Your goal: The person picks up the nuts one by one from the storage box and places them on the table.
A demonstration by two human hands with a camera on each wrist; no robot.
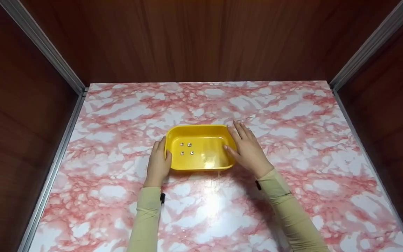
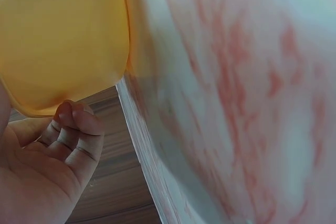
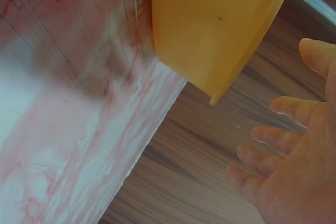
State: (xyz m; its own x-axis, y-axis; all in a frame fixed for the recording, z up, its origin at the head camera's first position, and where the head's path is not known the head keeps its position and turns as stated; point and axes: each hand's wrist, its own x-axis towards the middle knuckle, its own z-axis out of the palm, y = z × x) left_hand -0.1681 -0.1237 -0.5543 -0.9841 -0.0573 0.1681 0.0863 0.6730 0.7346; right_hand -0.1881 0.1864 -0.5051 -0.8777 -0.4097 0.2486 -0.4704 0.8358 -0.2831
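A yellow plastic tray (image 1: 201, 164) with rounded corners and a raised rim sits on the table in the head view. In its left half lie several small, shiny silver pieces (image 1: 189, 144), too small to name. My left hand (image 1: 157, 162) grips the tray's left end, thumb at the front corner; in the left wrist view its curled fingers (image 2: 86, 124) meet the rim. At the other end is my right hand (image 1: 252, 152), its thumb over the inside of the tray in the head view. The right wrist view shows its fingers (image 3: 283, 140) spread apart, off the tray's wall.
The table (image 1: 292, 210) has a red-and-white marbled top. Dark wood panels (image 1: 201, 42) stand behind it and on both sides, with grey metal posts (image 1: 44, 38) at the corners. Light glares off the surface in front of the tray.
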